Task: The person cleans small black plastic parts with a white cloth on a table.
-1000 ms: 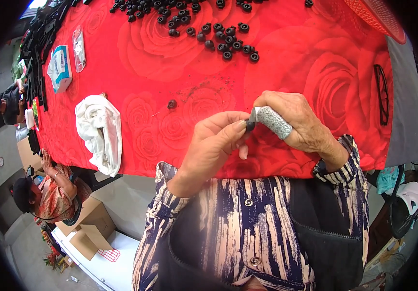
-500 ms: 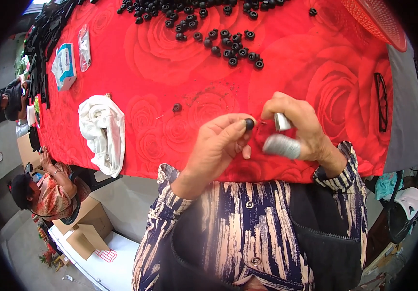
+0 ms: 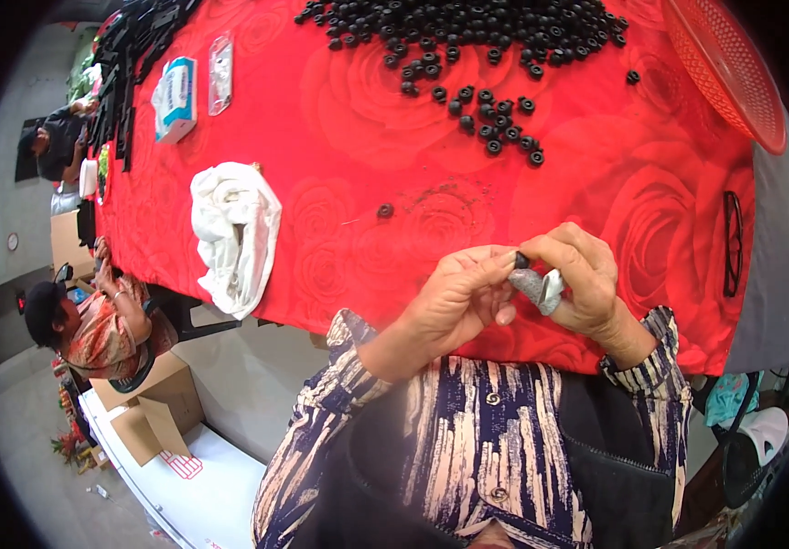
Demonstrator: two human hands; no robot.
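My left hand (image 3: 463, 297) is closed in a pinch, with a small round black part (image 3: 521, 261) at the tips of its thumb and forefinger. My right hand (image 3: 586, 274) meets it from the other side, its thumb and fingertips closing at the same black part. Grey tape-like wrapping (image 3: 533, 286) covers the right thumb, and a pale wrap (image 3: 552, 280) shows on a finger. Whether a small tool sits between the right fingers is hidden. One loose black part (image 3: 384, 210) lies on the red rose-patterned cloth (image 3: 358, 274), left of dark crumbs (image 3: 454, 199).
A large heap of black parts (image 3: 495, 32) covers the far side. At the right are a red mesh basket (image 3: 728, 78) and dark-framed glasses (image 3: 733, 242). Leftward lie a white cloth (image 3: 234, 233), a tissue pack (image 3: 175, 99) and long black pieces (image 3: 129, 82). A person (image 3: 101, 325) sits left.
My right hand, apart from the left half a second ago, has come against the black part held there. The whole view has shifted, bringing more of the heap into sight.
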